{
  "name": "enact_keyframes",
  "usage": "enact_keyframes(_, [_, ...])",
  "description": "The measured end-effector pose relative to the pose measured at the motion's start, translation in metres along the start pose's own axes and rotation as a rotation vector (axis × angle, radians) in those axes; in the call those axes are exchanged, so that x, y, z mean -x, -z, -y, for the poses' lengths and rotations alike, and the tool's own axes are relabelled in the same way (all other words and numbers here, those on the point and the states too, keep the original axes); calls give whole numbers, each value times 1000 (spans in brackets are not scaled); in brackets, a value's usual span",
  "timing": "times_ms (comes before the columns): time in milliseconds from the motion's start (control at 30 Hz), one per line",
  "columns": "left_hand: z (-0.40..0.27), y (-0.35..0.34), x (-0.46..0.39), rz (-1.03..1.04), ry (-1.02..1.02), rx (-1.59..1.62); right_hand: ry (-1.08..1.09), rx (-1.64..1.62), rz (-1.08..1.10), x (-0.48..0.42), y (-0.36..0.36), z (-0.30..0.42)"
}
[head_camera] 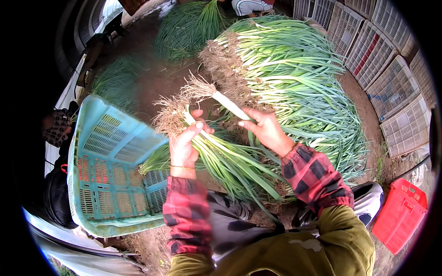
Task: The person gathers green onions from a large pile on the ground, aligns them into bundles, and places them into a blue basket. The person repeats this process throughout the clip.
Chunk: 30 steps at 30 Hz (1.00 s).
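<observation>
My left hand (186, 143) grips a bunch of green onions (221, 151) just below the roots. Their hairy brown roots point up and away, and the green leaves trail down to the right over my lap. In my right hand (264, 127) is one thicker green onion (229, 105), held by its white stalk, its roots beside those of the bunch. Beyond my right hand lies a large heap of green onions (293, 76), roots toward the left. The lower ends of the leaves I hold overlap other onions and cannot be told apart.
A turquoise plastic crate (115, 215) stands at my left with some trimmed onions (157, 160) in it. A red plastic crate (400, 215) is at right; pale crates (393, 86) line the right side. Another person (250, 7) sits at the back near more green leaves (179, 31).
</observation>
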State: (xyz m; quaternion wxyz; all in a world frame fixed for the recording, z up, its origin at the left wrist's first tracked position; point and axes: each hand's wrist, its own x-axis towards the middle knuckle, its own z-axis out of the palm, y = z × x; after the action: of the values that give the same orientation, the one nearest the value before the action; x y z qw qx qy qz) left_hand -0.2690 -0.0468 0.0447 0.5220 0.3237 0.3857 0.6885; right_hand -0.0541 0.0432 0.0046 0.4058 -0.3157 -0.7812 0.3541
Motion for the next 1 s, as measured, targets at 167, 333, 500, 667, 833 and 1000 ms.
enact_keyframes(167, [-2, -27, 10, -43, -57, 139, 91, 165, 72, 19, -7, 59])
enact_keyframes(333, [4, -33, 13, -53, -104, 199, 158, 154, 66, 29, -8, 64])
enact_keyframes(500, [1, -44, 12, 30, -83, 138, 107, 53, 143, 33, -1, 58])
enact_keyframes(667, [7, -44, 8, 64, -78, 125, 286, 423, -19, 23, 16, 66])
enact_keyframes(833, [12, -53, 8, 15, -17, 196, 287, 538, 116, 15, 10, 92])
enact_keyframes(1000, [16, -56, 6, 4, -46, 143, 343, 652, 162, 7, 7, 89])
